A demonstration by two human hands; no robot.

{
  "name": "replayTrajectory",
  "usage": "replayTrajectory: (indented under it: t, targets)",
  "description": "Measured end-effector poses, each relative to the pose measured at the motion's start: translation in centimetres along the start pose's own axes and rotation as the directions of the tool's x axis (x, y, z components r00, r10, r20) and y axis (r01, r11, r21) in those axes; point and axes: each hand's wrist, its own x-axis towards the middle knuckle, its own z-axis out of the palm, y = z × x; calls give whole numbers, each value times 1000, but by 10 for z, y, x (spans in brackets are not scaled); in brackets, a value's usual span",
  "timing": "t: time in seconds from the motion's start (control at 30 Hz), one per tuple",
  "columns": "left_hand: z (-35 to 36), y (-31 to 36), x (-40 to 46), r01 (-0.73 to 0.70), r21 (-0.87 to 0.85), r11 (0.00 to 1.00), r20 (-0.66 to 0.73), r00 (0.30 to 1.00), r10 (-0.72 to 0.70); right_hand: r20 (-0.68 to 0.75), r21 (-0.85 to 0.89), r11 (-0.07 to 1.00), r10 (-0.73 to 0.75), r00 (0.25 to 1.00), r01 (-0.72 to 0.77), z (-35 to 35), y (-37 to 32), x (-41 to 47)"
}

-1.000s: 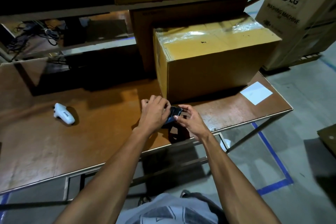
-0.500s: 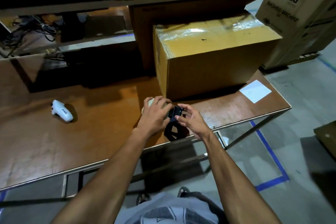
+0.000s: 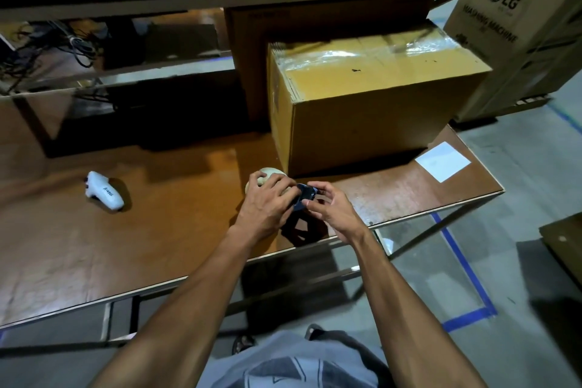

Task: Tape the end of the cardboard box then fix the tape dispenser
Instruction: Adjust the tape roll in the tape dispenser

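Here we found both hands at the worktop's [image 3: 157,249] near edge, just before the taped cardboard box [image 3: 371,98]: the left hand [image 3: 263,208] closed over the tape dispenser [image 3: 303,195] and its pale roll, the right hand's [image 3: 330,209] fingers pinching its dark end.
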Motion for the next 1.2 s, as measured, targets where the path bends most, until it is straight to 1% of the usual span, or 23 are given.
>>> replayTrajectory:
  t: [0.23,0.43,0.6,0.83,1.2]
  targets:
    - [-1,-3,4,17,36,999,-3,1000,-17,-10,11,1000,-4,1000,4,4,-7,-2]
    - [-9,-8,12,1,-7,1000,-27,1000,-1,-32,4,1000,-25,999,25,7,-11,-1]
    - [-13,-11,15,21,-58,998,22,1000,-19,-54,-2,999,-46,997,46,10,-9,0]
    - [-24,-10,22,110,-121,987,156,984,-90,-65,5,999,-47,997,47,13,-4,4]
    - [-45,-4,30,222,-212,952,179,966,-186,-54,-14,999,-31,998,31,14,-6,1]
